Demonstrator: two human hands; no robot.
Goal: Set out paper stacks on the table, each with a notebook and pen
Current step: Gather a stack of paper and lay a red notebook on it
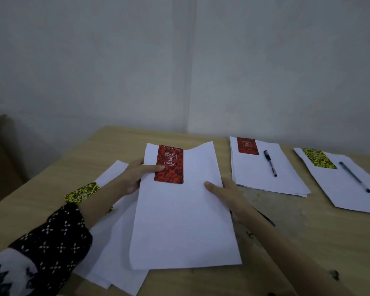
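Note:
I hold a white paper stack (184,221) just above the wooden table (308,242), with a red spiral notebook (168,164) on its top left. My left hand (135,176) grips the stack's left edge, thumb pressed on the notebook. My right hand (224,195) grips the right edge. A dark pen (265,216) lies on the table, mostly hidden under my right wrist. To the right lie two set-out stacks: one (265,178) with a red notebook (247,146) and a black pen (270,163), another (350,189) with a yellow notebook (318,158) and a pen (354,176).
More loose white sheets (111,259) lie under and left of the held stack, with a yellow patterned notebook (81,192) partly behind my left forearm. A grey wall stands behind the table. A brown box or cabinet (0,157) stands at the far left.

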